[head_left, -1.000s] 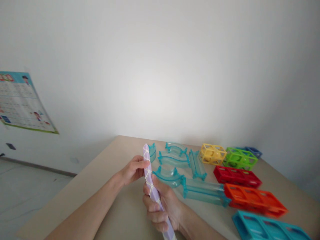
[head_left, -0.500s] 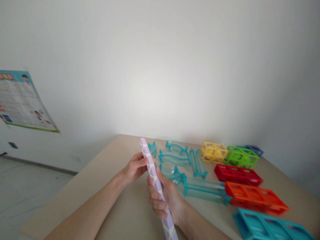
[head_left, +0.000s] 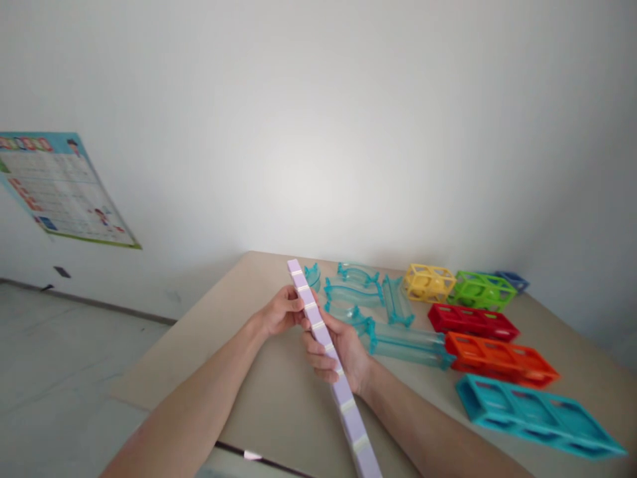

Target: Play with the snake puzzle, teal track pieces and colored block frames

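Observation:
A long lavender bar [head_left: 318,326] with pale cross bands slants over the table, its far end up and its near end running out of the frame bottom. My left hand [head_left: 284,311] pinches the bar near its far end, thumb on top. Lower down, my right hand [head_left: 343,348] is wrapped around the bar from the right, fingers curled over its left side. Right behind my hands lie clear tubes with teal ends, among them a long straight tube [head_left: 409,343] and a shorter upright-lying tube [head_left: 397,300].
On the table [head_left: 209,318], to the right, lie a yellow frame block [head_left: 428,283], a green one [head_left: 482,291], a red one [head_left: 472,322], an orange one [head_left: 501,358] and a blue one [head_left: 540,415]. Behind rises a white wall with a poster [head_left: 70,189].
The bar has turned in my hands: its zigzag-lined face gave way to one with straight bands. The view has shifted, showing more of the table's near edge. Both hands keep their hold.

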The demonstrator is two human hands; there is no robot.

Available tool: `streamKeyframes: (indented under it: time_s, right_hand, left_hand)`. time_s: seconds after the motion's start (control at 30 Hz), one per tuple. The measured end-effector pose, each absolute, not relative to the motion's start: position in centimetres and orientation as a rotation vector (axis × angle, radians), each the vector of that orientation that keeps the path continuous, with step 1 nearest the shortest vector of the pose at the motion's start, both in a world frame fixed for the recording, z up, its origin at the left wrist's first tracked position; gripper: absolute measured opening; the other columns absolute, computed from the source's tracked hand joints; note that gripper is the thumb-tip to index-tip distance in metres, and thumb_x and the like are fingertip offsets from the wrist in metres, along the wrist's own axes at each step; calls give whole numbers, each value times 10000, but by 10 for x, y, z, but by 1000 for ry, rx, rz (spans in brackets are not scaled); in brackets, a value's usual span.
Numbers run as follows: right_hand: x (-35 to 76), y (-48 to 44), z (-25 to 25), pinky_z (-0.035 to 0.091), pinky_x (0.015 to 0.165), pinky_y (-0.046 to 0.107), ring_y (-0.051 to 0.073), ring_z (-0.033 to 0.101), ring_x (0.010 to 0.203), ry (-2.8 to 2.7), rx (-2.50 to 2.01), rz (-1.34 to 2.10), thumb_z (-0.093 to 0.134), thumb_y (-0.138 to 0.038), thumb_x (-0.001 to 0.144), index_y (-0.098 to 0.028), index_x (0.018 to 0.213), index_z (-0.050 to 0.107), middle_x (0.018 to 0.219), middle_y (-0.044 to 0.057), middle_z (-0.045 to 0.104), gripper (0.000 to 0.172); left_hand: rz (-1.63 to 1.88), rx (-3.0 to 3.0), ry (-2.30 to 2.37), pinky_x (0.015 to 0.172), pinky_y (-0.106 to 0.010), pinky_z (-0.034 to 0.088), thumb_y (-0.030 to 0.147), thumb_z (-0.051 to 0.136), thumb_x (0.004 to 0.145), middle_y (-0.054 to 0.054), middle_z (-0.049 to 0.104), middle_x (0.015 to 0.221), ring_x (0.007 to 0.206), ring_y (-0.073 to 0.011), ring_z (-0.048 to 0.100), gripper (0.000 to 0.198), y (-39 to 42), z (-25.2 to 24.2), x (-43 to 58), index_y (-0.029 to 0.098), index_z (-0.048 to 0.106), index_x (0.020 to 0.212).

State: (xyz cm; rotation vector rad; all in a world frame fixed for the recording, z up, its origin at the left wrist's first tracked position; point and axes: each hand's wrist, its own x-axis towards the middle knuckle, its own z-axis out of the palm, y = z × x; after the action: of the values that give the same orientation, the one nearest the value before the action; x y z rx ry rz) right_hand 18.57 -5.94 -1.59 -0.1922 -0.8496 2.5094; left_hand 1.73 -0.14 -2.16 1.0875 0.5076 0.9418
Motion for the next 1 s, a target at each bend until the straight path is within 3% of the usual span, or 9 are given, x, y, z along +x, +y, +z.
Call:
streamKeyframes:
  time_s: [0.17,0.3,0.43,0.6,0.7,0.83,0.9,1.0]
  right_hand:
    - [176,-65,-16,457,325,208,52,330,330,-1174,-478,2192,573,-509,811,-197,928,519,523,-91,446,338]
    - [171,-66,-18,471,321,218,55,404,319,-1233,-581,2039,655,-429,760,-168,917,552,546,-77,516,321]
    - [171,-67,-18,462,312,208,79,481,323,-1286,-635,1924,687,-375,737,-139,885,594,540,-64,544,294]
    - [178,-70,-19,443,292,227,103,468,287,-1385,-648,1944,524,-439,829,-128,921,615,496,-35,563,337]
    - [182,-69,-24,429,296,225,96,430,277,-1414,-669,1998,422,-449,873,-128,929,607,480,-27,559,374]
    - [188,-67,-28,380,294,220,93,379,276,-1472,-699,2045,382,-475,893,-127,759,587,399,-24,480,426]
    - [189,-68,-28,352,295,213,87,362,279,-1506,-697,2040,435,-450,873,-131,756,582,405,-36,461,370]
    - [190,-71,-24,348,321,199,63,377,316,-1547,-682,2009,552,-327,802,-134,900,590,547,-38,533,220]
  left_hand:
    - [1114,1024,586,320,-127,256,471,861,479,8,552,428,322,-39,419,518,-20,-24,15,81,634,733]
    - [1227,987,666,296,-115,192,483,841,508,68,464,355,289,-18,325,500,-30,-30,13,106,624,755]
    - [1290,989,702,288,-124,159,485,831,524,65,488,377,278,-10,298,476,-33,-33,14,119,615,737]
    - [1309,1010,691,308,-146,185,587,789,521,63,430,346,291,-25,335,525,-36,-34,18,135,528,575]
    - [1293,1001,721,308,-157,167,508,809,549,69,420,356,286,-24,320,473,-38,-35,18,134,523,585]
    - [1359,955,769,322,-151,123,452,805,594,64,467,441,313,-5,325,435,-49,-38,21,138,505,630]
    - [1405,933,784,332,-154,124,467,791,614,58,475,459,320,-2,330,451,-61,-40,22,148,472,612]
    - [1461,914,790,342,-168,136,504,763,638,38,508,484,310,10,297,486,-84,-42,24,158,426,579]
